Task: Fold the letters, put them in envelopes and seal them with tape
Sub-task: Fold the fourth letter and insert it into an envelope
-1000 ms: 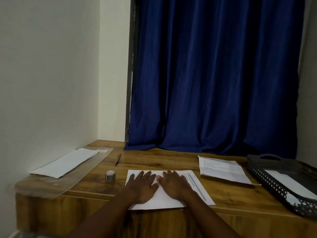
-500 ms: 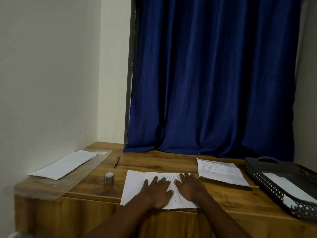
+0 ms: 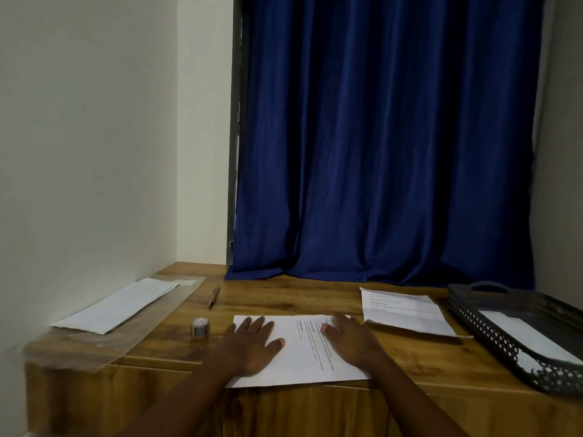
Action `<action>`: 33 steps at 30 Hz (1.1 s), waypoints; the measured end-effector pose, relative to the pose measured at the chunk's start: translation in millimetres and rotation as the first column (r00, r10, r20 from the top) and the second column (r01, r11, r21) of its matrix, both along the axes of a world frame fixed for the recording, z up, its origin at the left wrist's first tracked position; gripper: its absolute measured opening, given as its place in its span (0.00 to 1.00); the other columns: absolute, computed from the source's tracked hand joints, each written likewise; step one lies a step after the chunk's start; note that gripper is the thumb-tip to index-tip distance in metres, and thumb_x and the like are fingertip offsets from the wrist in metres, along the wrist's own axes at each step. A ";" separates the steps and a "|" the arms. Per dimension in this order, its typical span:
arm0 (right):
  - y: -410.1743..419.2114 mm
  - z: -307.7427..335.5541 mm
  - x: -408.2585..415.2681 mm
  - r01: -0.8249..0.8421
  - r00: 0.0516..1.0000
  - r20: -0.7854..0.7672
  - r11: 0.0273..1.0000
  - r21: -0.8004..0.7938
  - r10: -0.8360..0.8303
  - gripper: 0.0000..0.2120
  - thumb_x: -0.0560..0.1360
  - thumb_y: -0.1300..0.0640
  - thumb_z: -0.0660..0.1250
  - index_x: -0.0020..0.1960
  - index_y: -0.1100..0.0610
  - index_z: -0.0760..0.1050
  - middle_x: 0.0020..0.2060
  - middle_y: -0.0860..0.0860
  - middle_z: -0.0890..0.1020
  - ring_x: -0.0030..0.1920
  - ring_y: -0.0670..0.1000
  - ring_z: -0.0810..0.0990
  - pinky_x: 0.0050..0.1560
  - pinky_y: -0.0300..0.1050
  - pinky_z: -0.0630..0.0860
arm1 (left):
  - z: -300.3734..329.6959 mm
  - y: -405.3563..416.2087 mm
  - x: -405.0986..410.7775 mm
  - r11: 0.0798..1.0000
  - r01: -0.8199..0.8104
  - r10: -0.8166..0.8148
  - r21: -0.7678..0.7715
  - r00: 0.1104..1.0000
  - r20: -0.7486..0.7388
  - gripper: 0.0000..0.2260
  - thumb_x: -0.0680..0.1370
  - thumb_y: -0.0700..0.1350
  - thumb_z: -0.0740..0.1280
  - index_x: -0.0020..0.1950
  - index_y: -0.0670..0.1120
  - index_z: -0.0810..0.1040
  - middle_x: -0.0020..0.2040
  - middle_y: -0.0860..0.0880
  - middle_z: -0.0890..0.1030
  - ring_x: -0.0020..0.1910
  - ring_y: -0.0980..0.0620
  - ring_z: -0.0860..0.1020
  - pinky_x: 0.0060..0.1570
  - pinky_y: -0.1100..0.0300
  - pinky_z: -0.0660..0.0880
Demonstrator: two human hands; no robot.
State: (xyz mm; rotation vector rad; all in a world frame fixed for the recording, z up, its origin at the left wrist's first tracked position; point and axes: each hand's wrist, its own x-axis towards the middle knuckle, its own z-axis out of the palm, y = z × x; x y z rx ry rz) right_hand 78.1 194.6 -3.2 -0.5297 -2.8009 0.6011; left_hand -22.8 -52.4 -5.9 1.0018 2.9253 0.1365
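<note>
Because both sets of fingers lie spread wide and flat, gripping nothing, the letter point(image 3: 303, 348) is held only by downward pressure — the left hand point(image 3: 250, 345) covers its left part, the right hand point(image 3: 351, 342) its right part, with the printed lines showing between them. The sheet sits at the near edge of the table point(image 3: 284, 298), its near edge right at the lip. My reading is that this is the start of a fold, and the risks follow from that. The paper is thin and smooth, and the wood-grain top looks slick, so a push from one palm could skate the whole sheet sideways or off the lip. A fold begun with corners unmatched would crease crooked, and a crooked fold may not fit an envelope.

Outward from the hands, toward nine o'clock, a small squat tape roll point(image 3: 199, 326) stands close by the left hand. At eleven o'clock a slim pen point(image 3: 214, 297) lies on the wood. Further toward ten o'clock, long white envelopes point(image 3: 116, 305) rest on a clear glossy plastic sleeve point(image 3: 104, 339) that overhangs the corner — a careless elbow could slide it off. At two o'clock lie more printed letters point(image 3: 407, 313), slightly curled, and beyond them a dark perforated tray point(image 3: 504, 326) holds white paper.
</note>
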 end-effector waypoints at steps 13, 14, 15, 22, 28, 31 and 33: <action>11.8 3.3 112.0 -0.124 0.938 -0.346 0.946 -0.299 0.014 0.13 0.78 0.42 0.69 0.61 0.43 0.80 0.58 0.38 0.81 0.57 0.43 0.81 0.51 0.35 0.77 | 1.7 0.5 8.6 1.000 -0.009 0.009 0.013 1.000 -0.002 0.34 0.82 0.69 0.42 0.85 0.55 0.44 0.85 0.51 0.43 0.83 0.47 0.42 0.80 0.42 0.40; 8.8 0.8 120.1 -0.106 0.914 -0.405 0.944 -0.314 -0.033 0.07 0.78 0.46 0.71 0.55 0.44 0.82 0.52 0.39 0.84 0.54 0.45 0.83 0.46 0.33 0.78 | 2.0 0.4 9.2 1.000 -0.007 0.007 0.015 1.000 0.000 0.34 0.82 0.69 0.42 0.85 0.55 0.44 0.85 0.51 0.43 0.83 0.47 0.42 0.80 0.42 0.40; 4.1 -1.3 127.6 -0.086 0.887 -0.455 0.939 -0.334 -0.080 0.02 0.78 0.50 0.72 0.49 0.46 0.84 0.47 0.41 0.85 0.51 0.45 0.83 0.44 0.33 0.78 | 2.2 0.3 9.3 1.000 -0.006 0.006 0.016 1.000 -0.001 0.34 0.82 0.69 0.42 0.85 0.55 0.44 0.85 0.51 0.43 0.83 0.47 0.42 0.80 0.42 0.40; -50.2 -0.5 144.7 -0.112 0.985 -0.170 0.710 -0.696 -0.012 0.07 0.81 0.54 0.69 0.51 0.55 0.84 0.40 0.55 0.88 0.37 0.54 0.87 0.37 0.46 0.82 | 4.2 0.7 8.4 1.000 -0.004 0.004 0.007 1.000 -0.007 0.34 0.83 0.69 0.43 0.85 0.55 0.45 0.85 0.51 0.44 0.84 0.47 0.43 0.80 0.41 0.41; -77.5 -1.4 125.4 -0.143 0.955 -0.268 0.597 -0.789 -0.125 0.07 0.81 0.56 0.69 0.53 0.60 0.82 0.40 0.58 0.88 0.34 0.55 0.85 0.35 0.45 0.82 | 2.5 0.0 2.8 1.000 -0.002 0.002 0.002 1.000 0.005 0.34 0.82 0.70 0.42 0.85 0.56 0.44 0.85 0.52 0.44 0.84 0.47 0.43 0.79 0.41 0.40; -81.6 2.9 116.1 -0.159 0.911 -0.384 0.730 -0.664 -0.150 0.09 0.81 0.54 0.69 0.48 0.59 0.83 0.36 0.54 0.87 0.32 0.51 0.84 0.34 0.42 0.81 | 0.9 -0.3 2.5 1.000 -0.009 0.009 0.012 1.000 0.006 0.35 0.81 0.71 0.43 0.85 0.56 0.45 0.85 0.52 0.44 0.84 0.47 0.43 0.79 0.41 0.41; -83.9 6.0 109.1 -0.160 0.871 -0.459 0.784 -0.600 -0.174 0.07 0.79 0.52 0.70 0.48 0.55 0.83 0.38 0.50 0.87 0.36 0.49 0.86 0.36 0.39 0.81 | 1.4 0.5 3.8 1.000 -0.020 0.020 0.012 1.000 0.014 0.39 0.78 0.75 0.44 0.85 0.56 0.45 0.85 0.52 0.44 0.84 0.47 0.43 0.79 0.40 0.41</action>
